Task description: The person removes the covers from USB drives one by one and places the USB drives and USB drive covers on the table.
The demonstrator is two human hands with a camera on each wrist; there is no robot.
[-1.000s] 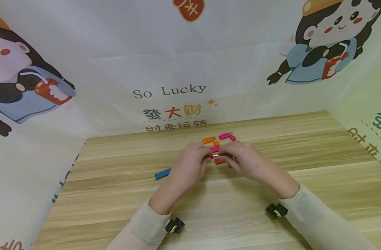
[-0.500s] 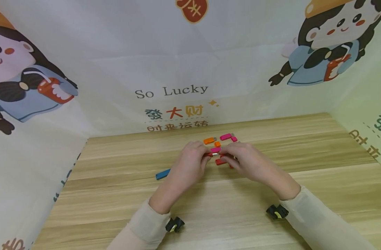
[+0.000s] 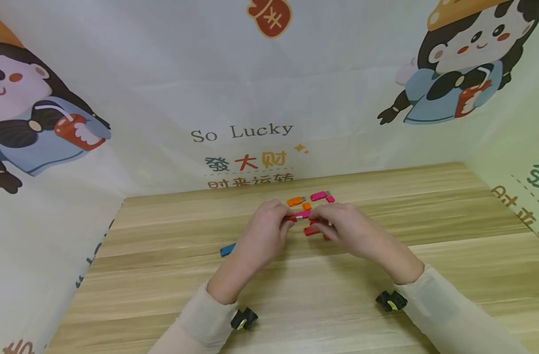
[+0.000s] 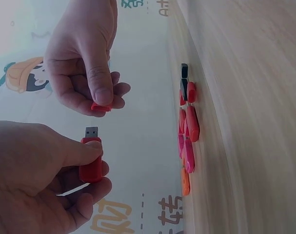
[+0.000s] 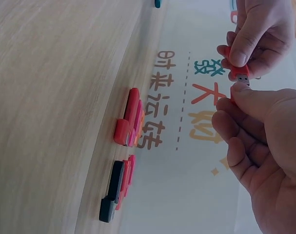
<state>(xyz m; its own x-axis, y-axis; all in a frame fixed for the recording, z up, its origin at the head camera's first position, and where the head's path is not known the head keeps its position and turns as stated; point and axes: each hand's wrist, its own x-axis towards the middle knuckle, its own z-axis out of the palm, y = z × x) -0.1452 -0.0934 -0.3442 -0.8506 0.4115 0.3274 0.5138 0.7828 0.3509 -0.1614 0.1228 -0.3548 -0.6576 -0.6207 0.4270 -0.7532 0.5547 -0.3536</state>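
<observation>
My left hand (image 3: 265, 231) pinches a red USB stick (image 4: 91, 168) between thumb and fingers, its bare metal plug (image 4: 91, 132) sticking out. My right hand (image 3: 349, 228) pinches a small red cap (image 4: 101, 107), mostly covered by the thumb and fingertips. In the left wrist view a gap separates plug and cap, which face each other. Both hands are raised above the table. Beneath the right hand another red USB stick (image 3: 311, 230) lies on the wood, partly covered in the head view.
Behind the hands lie an orange USB stick (image 3: 296, 201), an orange cap (image 3: 307, 206), a pink USB stick (image 3: 318, 195) and a pink cap (image 3: 330, 199). A blue stick (image 3: 227, 250) lies by the left forearm. Black pieces (image 5: 116, 178) show in the right wrist view. A printed cloth (image 3: 163, 98) stands behind.
My left hand has drawn slightly left with the red USB stick, widening the gap to the right hand. The right hand stays nearly in place with the cap.
</observation>
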